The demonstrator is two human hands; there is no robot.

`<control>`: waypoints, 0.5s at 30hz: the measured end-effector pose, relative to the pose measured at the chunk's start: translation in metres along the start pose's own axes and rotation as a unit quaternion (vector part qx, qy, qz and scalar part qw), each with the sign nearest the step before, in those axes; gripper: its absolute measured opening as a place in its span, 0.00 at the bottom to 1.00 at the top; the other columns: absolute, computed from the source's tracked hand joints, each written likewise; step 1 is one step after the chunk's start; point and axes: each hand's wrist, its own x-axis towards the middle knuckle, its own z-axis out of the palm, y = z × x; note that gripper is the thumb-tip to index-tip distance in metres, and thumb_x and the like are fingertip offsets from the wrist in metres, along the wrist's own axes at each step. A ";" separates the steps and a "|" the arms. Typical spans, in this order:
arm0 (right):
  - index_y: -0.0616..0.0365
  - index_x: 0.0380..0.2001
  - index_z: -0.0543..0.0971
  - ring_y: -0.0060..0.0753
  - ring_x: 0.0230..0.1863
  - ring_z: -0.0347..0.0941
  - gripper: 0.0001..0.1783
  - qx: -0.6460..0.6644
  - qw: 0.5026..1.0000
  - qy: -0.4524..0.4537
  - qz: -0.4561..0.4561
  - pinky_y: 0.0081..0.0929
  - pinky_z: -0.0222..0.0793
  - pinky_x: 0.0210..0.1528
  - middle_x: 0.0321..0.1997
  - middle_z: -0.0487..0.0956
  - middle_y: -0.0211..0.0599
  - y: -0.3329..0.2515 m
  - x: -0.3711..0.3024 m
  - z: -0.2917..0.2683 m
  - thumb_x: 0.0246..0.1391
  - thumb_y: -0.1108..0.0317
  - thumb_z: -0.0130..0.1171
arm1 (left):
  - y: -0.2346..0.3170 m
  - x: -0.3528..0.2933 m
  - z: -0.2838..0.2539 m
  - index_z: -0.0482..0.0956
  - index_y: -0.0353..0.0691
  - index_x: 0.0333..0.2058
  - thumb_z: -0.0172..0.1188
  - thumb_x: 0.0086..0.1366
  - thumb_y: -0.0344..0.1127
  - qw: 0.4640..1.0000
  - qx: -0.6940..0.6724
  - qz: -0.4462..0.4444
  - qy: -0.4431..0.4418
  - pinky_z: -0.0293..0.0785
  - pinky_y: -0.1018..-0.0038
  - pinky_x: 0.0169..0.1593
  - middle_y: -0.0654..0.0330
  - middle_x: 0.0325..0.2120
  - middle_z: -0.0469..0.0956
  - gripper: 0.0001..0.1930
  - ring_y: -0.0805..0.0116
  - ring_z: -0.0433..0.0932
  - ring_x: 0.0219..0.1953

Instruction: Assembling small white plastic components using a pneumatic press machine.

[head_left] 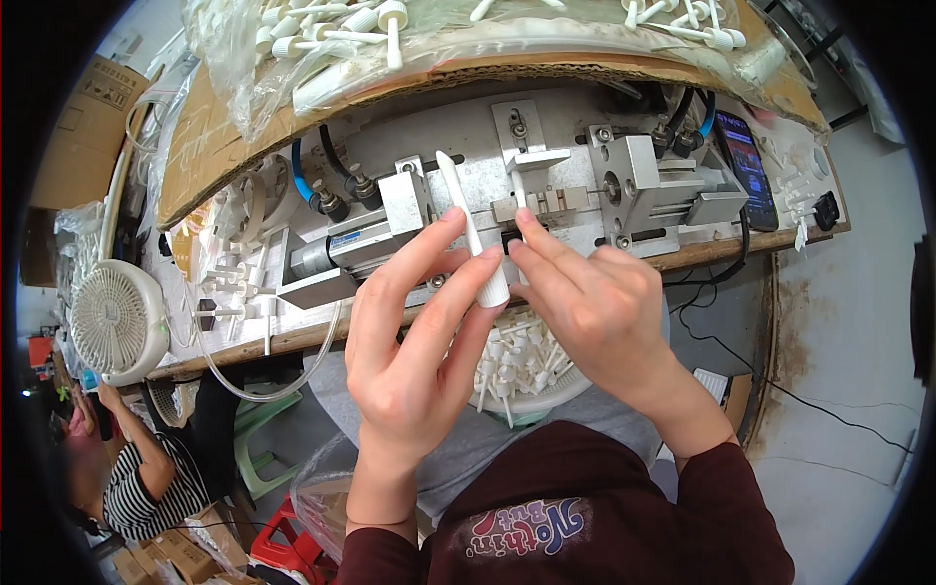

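A slim white plastic tube (475,234), tapered to a blunt tip at its far end, is held upright-tilted between both hands just near of the metal fixture (546,185) bolted on the desk (292,336). The left hand (414,331) is closed on it: index and thumb are pinched around the lower body of the tube, with the remaining fingers curled under. The right hand (595,302) is closed too, its fingertips (522,222) pressed to the tube's right side near the middle and close against the fixture's small slotted block; whether something small is pinched there cannot be told. The tube is judged light, stiff and hollow, with a smooth moulded skin that is likely slippery, so a pinch on the thicker lower half, as now taken, is thought safer than one on the thin tip, which may flex or slip. Crushing is judged unlikely under finger pressure. Below the hands, a white bowl (546,395) heaped with like white pump parts is set in the lap. On the far side, a clear bag of white parts (322,39) lies on cardboard above the fixture. A dark phone (749,171) is propped at the right, a white fan (115,322) stands at the left, and another person in a striped top (146,487) is seated at near left.
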 end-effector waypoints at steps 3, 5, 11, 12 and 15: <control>0.56 0.37 0.86 0.27 0.17 0.68 0.20 0.004 1.000 -0.010 -0.001 0.23 0.67 0.25 0.53 0.84 0.35 0.003 0.004 -0.003 0.35 0.69 0.75 | 0.000 -0.001 0.001 0.86 0.36 0.44 0.71 0.49 0.21 1.000 0.004 -0.004 -0.002 0.77 0.68 0.47 0.50 0.53 0.80 0.19 0.63 0.83 0.42; 0.56 0.38 0.86 0.27 0.17 0.68 0.20 0.003 1.000 -0.015 -0.004 0.23 0.67 0.25 0.53 0.84 0.35 0.003 0.004 -0.004 0.34 0.69 0.75 | -0.001 -0.001 0.002 0.86 0.35 0.43 0.70 0.50 0.21 1.000 0.004 -0.006 -0.001 0.77 0.68 0.47 0.50 0.53 0.80 0.19 0.63 0.83 0.42; 0.59 0.35 0.85 0.25 0.18 0.70 0.16 -0.014 0.999 -0.026 -0.026 0.22 0.67 0.25 0.51 0.85 0.41 0.001 0.009 -0.008 0.37 0.69 0.70 | 0.000 -0.002 0.004 0.86 0.35 0.43 0.70 0.50 0.20 1.000 -0.006 -0.011 -0.002 0.77 0.67 0.48 0.50 0.53 0.79 0.19 0.62 0.83 0.43; 0.62 0.32 0.84 0.22 0.18 0.72 0.13 -0.015 0.999 -0.023 -0.039 0.21 0.67 0.25 0.48 0.85 0.47 0.001 0.011 -0.008 0.39 0.71 0.66 | 0.000 -0.003 0.005 0.86 0.35 0.43 0.70 0.50 0.20 1.000 -0.007 -0.012 -0.003 0.77 0.67 0.48 0.50 0.53 0.79 0.19 0.62 0.83 0.43; 0.64 0.29 0.83 0.20 0.18 0.75 0.10 -0.027 0.998 -0.027 -0.055 0.19 0.67 0.25 0.47 0.85 0.52 0.001 0.013 -0.010 0.41 0.72 0.61 | 0.001 -0.002 0.004 0.86 0.34 0.43 0.70 0.50 0.20 1.000 -0.010 -0.009 -0.007 0.78 0.67 0.48 0.50 0.53 0.79 0.19 0.62 0.83 0.43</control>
